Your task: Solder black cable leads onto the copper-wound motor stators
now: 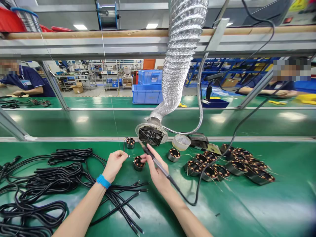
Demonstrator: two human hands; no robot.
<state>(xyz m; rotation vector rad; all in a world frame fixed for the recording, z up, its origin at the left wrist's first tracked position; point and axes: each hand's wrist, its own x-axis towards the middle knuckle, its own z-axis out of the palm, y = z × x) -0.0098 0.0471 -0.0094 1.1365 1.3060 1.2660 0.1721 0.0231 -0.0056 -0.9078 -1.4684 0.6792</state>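
My right hand [158, 171] grips a soldering iron [158, 163] like a pen, its tip pointing up and left, close to the fan grille. My left hand [115, 163], with a blue band at the wrist, is closed in a pinch on thin wire [128, 156]; whether this is solder or a lead I cannot tell. Between the hands a copper-wound stator [139, 164] stands on the green bench, partly behind my right fingertips. Another stator [130, 142] sits just behind my left hand. To the right of the iron is a third stator [174, 155].
Coiled black cables [54, 179] cover the left side. Several stators [209, 172] cluster at right. A fan [151, 135] on a silver duct [176, 72] hangs ahead, beside a tape roll [181, 142]. The iron's cord [219, 154] loops rightward. Solder wire descends from a spool [108, 15]. Two people sit beyond.
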